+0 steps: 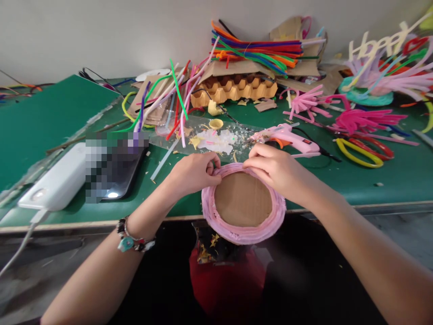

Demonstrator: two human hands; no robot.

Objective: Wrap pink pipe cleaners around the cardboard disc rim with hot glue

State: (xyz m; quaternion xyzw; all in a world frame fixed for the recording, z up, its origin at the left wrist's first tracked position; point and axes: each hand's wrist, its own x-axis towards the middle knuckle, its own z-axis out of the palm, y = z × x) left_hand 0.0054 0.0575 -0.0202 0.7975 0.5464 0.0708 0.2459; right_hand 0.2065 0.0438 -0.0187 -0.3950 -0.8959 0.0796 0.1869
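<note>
Both hands on the basket (243, 205): a round cardboard disc with pink pipe cleaner coiled around it as a rim, held tilted at the near table (372, 180) edge, half over the lap. Left hand (192, 174) pinches the rim at top left, fingers curled closed on the pink coil, thumb side against the outer wall. Right hand (275, 169) grips the rim at top right, fingers folded over the coil, fingertips near the left hand's, just apart. Left wrist has a beaded bracelet (133, 239). Just behind the right hand lies a pink glue gun (287, 137), nozzle pointing left, black cord running right. Left of the nozzle a clear plastic sheet (206, 135) with glue blobs and scraps on it. Far left a white power bank (57, 180) with cable plugged in, touching a phone (115, 164), screen blurred. Behind: a loose pile of mixed-colour pipe cleaners (169, 97) on cardboard, an egg tray (233, 88), a tied bundle of cleaners (260, 49) on top of more cardboard. Right side: pink cleaner flowers (358, 119), red and yellow loops (365, 151), a "Happy" cutout (382, 43) on a decorated piece. Green board (43, 113) lies at left
</note>
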